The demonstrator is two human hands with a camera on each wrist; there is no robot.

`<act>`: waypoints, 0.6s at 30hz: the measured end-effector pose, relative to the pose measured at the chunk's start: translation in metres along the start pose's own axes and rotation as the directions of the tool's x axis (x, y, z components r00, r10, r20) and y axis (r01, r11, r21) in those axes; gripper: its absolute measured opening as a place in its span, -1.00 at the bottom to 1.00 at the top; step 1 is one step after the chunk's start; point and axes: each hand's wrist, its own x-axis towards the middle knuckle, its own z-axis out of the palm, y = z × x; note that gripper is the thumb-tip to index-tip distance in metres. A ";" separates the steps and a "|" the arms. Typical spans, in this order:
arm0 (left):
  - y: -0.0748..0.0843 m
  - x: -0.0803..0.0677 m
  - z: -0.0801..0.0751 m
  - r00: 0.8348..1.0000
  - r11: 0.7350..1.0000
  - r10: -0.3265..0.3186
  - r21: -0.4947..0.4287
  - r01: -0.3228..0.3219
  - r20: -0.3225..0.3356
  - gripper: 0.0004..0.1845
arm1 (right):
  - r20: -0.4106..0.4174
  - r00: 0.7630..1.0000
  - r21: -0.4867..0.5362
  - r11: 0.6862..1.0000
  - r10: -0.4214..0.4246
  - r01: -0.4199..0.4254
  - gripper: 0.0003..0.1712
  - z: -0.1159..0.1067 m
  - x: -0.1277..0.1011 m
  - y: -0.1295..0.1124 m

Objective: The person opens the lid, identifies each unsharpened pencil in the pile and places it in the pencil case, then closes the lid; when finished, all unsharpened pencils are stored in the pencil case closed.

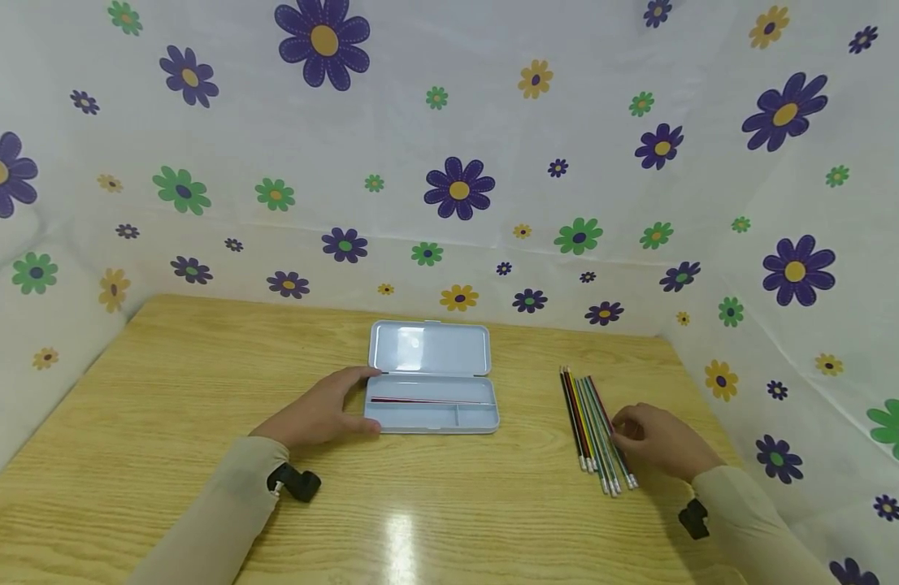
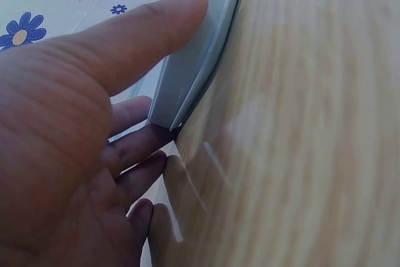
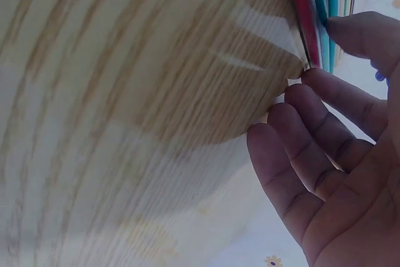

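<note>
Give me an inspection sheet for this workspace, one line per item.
Surface: wooden table, glossy, glare near the front edge.
Job's things: open case, lid laid back, one pencil in its tray; loose pencils in a row to its right.
Clutter: nothing seen.
Grips: left hand holds the case's left end, thumb on the rim; right hand has fingertips on the loose pencils, none lifted.
Cables: nothing seen; black wrist mounts on both sleeves.
Surroundings: flowered sheet walls three sides.
</note>
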 end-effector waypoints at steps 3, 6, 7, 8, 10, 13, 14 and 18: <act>0.001 0.000 0.000 1.000 1.000 -0.002 0.004 0.002 0.000 0.07 | -0.003 1.000 0.008 1.000 0.001 -0.001 -0.68 0.001 -0.001 0.001; 0.001 0.000 -0.001 1.000 1.000 0.000 0.010 0.000 -0.001 0.06 | -0.002 1.000 0.025 1.000 0.009 -0.009 -0.69 0.001 -0.001 0.001; 0.001 -0.001 -0.001 1.000 1.000 0.000 0.011 0.000 -0.001 0.06 | -0.004 1.000 0.029 1.000 0.011 -0.011 -0.70 0.001 -0.001 0.001; 0.002 -0.001 -0.001 1.000 1.000 0.002 0.011 -0.002 0.000 0.05 | -0.006 1.000 0.033 0.999 0.012 -0.012 -0.72 0.001 -0.001 0.001; 0.003 -0.002 -0.001 1.000 1.000 0.000 0.012 0.000 0.000 0.05 | -0.011 1.000 0.040 0.999 0.012 -0.012 -0.75 0.001 -0.002 0.002; 0.004 -0.003 -0.002 1.000 1.000 0.003 0.019 -0.003 0.001 0.03 | -0.020 1.000 0.048 0.999 0.006 -0.006 -0.75 0.002 -0.002 0.002; 0.004 -0.003 -0.002 1.000 1.000 0.001 0.022 -0.001 0.001 0.03 | -0.020 1.000 0.052 0.999 0.009 -0.008 -0.74 0.002 -0.003 0.003; 0.004 -0.002 -0.002 1.000 0.999 -0.003 0.032 0.003 0.000 0.03 | -0.017 0.999 0.073 0.997 0.037 -0.036 -0.65 0.001 -0.005 0.003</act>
